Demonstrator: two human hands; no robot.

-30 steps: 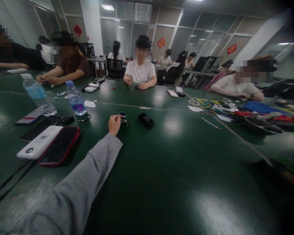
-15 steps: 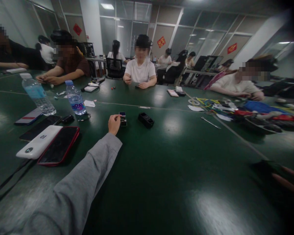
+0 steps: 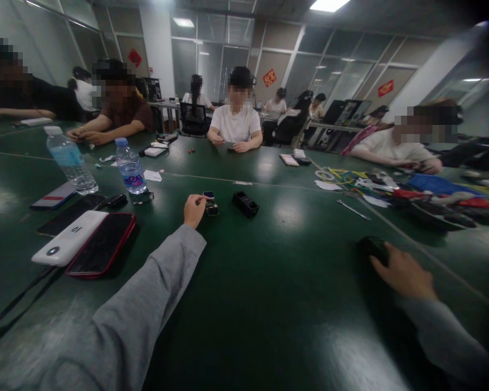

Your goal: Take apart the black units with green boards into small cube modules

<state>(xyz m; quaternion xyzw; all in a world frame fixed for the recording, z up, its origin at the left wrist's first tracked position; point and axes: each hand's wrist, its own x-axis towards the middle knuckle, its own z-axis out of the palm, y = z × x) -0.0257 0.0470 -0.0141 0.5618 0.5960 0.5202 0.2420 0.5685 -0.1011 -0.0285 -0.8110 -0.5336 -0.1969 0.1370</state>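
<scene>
My left hand (image 3: 194,210) reaches out over the middle of the green table, fingers curled and pinched at the edge of a small dark device (image 3: 212,205) with a square, screen-like face. Just right of that device lies a black, box-like case (image 3: 245,203) with openings in its upper side, touched by neither hand. On the right, my right hand (image 3: 407,271) is closed on a dark, rounded object (image 3: 372,248) low over the table. Motion blur and dim light hide what kind of object it is.
To the left are two water bottles (image 3: 131,171), a white power bank (image 3: 70,239) and a red-edged phone (image 3: 102,244). A metal wrench (image 3: 353,209) and a heap of cables (image 3: 362,179) lie to the right. Several people sit around the table (image 3: 269,304).
My right hand has come in from the right edge, moving leftward with the dark object. My left hand stays at the small device; the view has tilted slightly up.
</scene>
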